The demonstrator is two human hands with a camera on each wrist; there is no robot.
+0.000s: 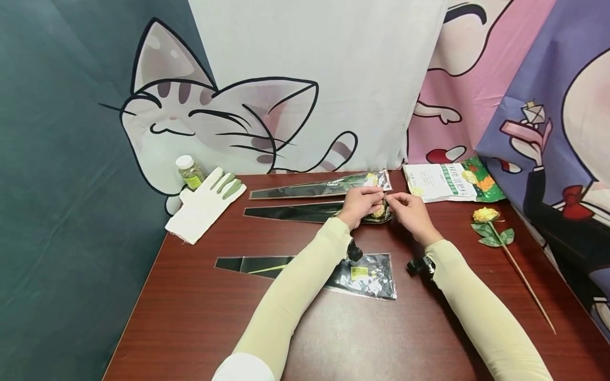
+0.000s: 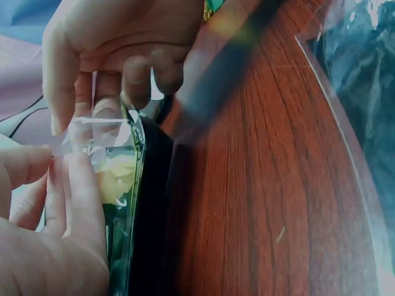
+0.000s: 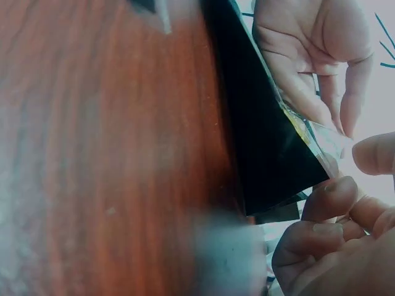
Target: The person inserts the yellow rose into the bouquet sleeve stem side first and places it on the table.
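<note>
Both hands meet at the wide right end of a long tapered flower sleeve, clear in front and black behind. Inside it shows a yellow rose. My left hand pinches the clear film at the sleeve's mouth between thumb and fingers. From the other side, my right hand pinches the same edge, fingertips close to the left ones. In the right wrist view, the sleeve's black back stands tilted up between the hands. Just behind lies a second sleeve with a yellow rose in it.
A flat sleeve with a yellow label lies nearer the front, partly under the left arm. At right are a loose yellow rose and a white-green packet. White gloves and a lidded jar sit at the back left.
</note>
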